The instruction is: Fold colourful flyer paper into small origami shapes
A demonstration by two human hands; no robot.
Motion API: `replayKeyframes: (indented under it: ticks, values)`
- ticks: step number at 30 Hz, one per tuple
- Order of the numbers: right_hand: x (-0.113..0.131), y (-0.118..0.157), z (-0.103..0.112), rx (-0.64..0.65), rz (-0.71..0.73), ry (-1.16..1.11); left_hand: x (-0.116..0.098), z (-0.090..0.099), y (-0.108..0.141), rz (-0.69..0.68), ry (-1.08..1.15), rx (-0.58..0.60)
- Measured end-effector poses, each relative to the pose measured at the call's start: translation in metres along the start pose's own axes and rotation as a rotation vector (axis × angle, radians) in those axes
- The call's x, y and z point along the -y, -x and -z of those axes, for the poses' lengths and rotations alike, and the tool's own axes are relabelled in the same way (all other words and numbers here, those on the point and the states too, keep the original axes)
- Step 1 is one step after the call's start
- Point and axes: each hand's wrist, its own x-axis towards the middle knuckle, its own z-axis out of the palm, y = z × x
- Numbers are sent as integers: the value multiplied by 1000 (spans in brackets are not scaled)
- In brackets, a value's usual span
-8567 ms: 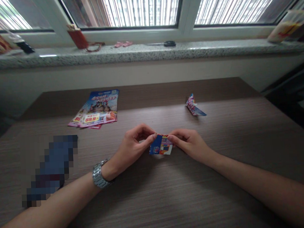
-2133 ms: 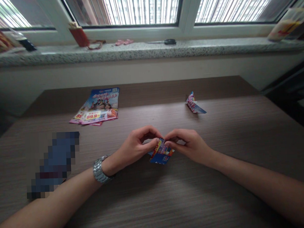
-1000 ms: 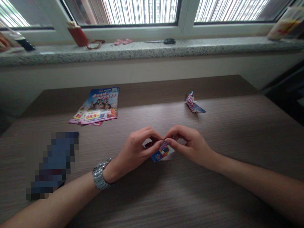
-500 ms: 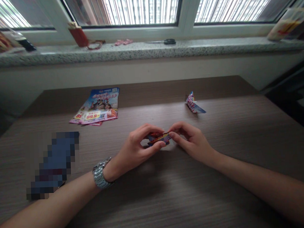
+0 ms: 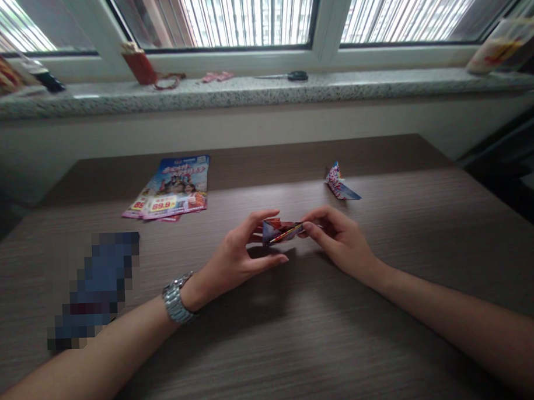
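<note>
A small folded piece of colourful printed paper is raised a little over the wooden table. My right hand pinches its right end between thumb and fingers. Around the paper's left end, my left hand is spread, thumb below and index finger above, both apart from the paper; whether the other fingers touch it from behind is hidden. A silver watch is on my left wrist. Beyond my right hand, another folded paper shape rests on the table.
Printed flyers lie in a stack at the back left. A blurred-out dark blue object is beside my left forearm. Along the stone windowsill stand a red box, a pair of scissors and a plastic cup.
My left thumb and index finger have opened away from the folded paper. My right hand has shifted slightly up and right with the paper, whose folds now show more.
</note>
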Motion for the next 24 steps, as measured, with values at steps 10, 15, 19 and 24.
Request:
replayKeyframes:
  ticks: [10, 15, 19, 24]
  values:
    - [-2, 0, -1, 85, -44, 9, 4, 1, -3, 98, 77, -175]
    - [1, 2, -3, 168, -62, 99, 2, 0, -3, 89, 47, -123]
    - [4, 2, -4, 217, -99, 96, -1, -1, -3, 90, -9, -100]
    - [4, 2, -5, 236, -131, 16, -5, -2, -3, 115, 8, -132]
